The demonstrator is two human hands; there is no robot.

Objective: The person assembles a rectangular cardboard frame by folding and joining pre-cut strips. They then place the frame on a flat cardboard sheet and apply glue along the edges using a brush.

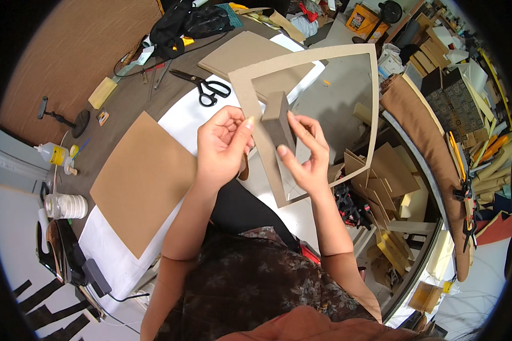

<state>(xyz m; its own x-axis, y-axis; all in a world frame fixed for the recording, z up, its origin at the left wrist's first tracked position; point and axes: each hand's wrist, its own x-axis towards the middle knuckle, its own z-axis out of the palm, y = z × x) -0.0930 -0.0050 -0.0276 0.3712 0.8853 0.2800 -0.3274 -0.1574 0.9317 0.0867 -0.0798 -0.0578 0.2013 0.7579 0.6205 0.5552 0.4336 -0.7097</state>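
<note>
My left hand (224, 145) is closed, its thumb and fingers pinching the left side of a grey-beige cardboard frame (244, 94) with a large cut-out window. The frame is raised in front of me and tilted. In my right hand (310, 156), between thumb and fingers, is a grey-brown block (277, 122) that looks like a sanding block. It lies against or just beside the frame's left strip; the exact contact is hidden. Black-handled scissors (210, 91) rest on the table beyond my left hand. A brown board sheet (145, 182) lies to the left on white paper (176, 122).
More grey-beige board (239, 51) lies at the table's far side. A glue bottle (52, 153), a small black stand (79, 122) and a white tape roll (68, 206) stand at left. Brown fabric (418, 131) hangs over an edge at right, above cardboard offcuts (389, 170).
</note>
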